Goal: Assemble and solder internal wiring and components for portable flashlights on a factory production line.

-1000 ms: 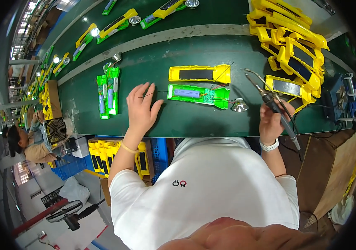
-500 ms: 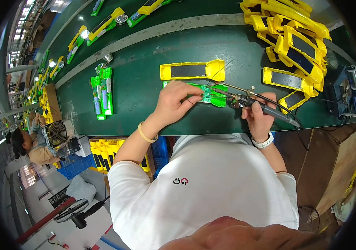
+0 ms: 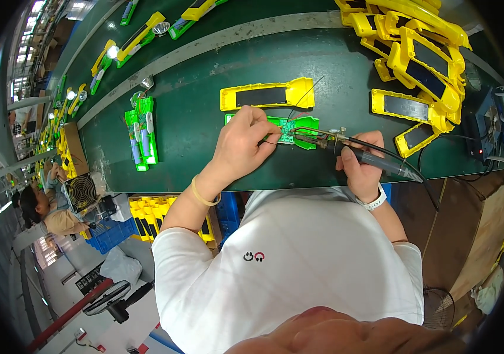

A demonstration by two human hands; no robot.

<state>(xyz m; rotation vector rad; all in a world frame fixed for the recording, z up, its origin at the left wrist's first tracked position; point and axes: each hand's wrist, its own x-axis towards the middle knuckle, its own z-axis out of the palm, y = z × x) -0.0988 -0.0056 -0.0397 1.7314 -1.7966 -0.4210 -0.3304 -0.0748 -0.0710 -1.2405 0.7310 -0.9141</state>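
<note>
A green plastic housing [image 3: 310,125] with a small green circuit board [image 3: 288,131] in it lies in front of me on the bench. My left hand [image 3: 237,143] is closed over its left part, thumb and forefinger pinching a thin dark wire [image 3: 272,141] beside the board. In my right hand [image 3: 363,171] is a soldering iron [image 3: 373,159] with a thin feed tube along it, its tip pointing left at the board. Whether the tip touches a joint is too small to tell. Just beyond lies a yellow housing [image 3: 300,93] with a dark panel.
Several yellow housings [image 3: 423,56] are heaped at the far right, near a dark soldering station [image 3: 481,133] with trailing cables. To the left lie green housings with battery cells [image 3: 141,133]. Past a grey strip [image 3: 205,50] are more lamp assemblies. A co-worker [image 3: 57,206] sits far left.
The whole view has shifted slightly. The soldering iron has turned a little, its front end now lower against the board. Both hands keep their hold.
</note>
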